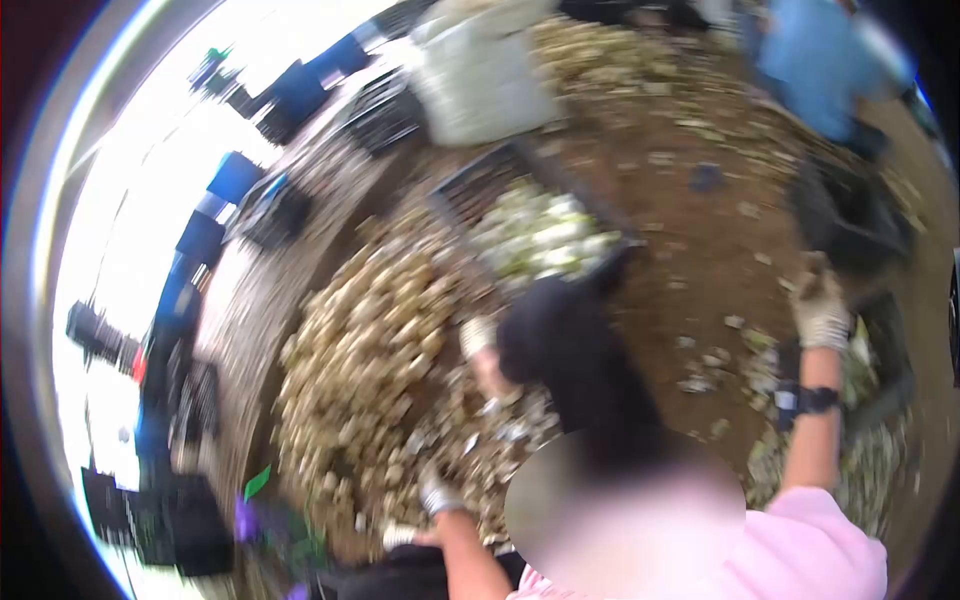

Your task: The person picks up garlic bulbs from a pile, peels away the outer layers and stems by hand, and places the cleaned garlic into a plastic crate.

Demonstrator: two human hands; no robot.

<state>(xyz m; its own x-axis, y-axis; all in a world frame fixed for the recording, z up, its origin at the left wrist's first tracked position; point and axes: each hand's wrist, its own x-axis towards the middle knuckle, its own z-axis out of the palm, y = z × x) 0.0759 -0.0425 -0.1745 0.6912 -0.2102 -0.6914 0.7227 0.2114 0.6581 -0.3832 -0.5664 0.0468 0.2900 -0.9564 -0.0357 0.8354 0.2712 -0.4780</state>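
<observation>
Motion blur smears much of the head view. My left hand [437, 492], in a pale work glove, reaches down to the lower edge of a large heap of tan, onion-like bulbs [370, 320]. Its fingers are too blurred to show a hold. Far out to the right is my right hand [822, 308], in a stained pale glove with a dark watch [820, 400] on the wrist. It is near a dark bin [850, 215] and above leafy scraps; I cannot make out whether it holds anything. Ahead, a dark crate [465, 200] contains pale green-white vegetables [545, 235].
Another pale-gloved hand [480, 340] is beside the heap. A large white sack [480, 80] stands behind the crate. A person in blue [815, 65] is at the upper right. Scraps [700, 375] litter the brown ground. Blue and black crates line the left side.
</observation>
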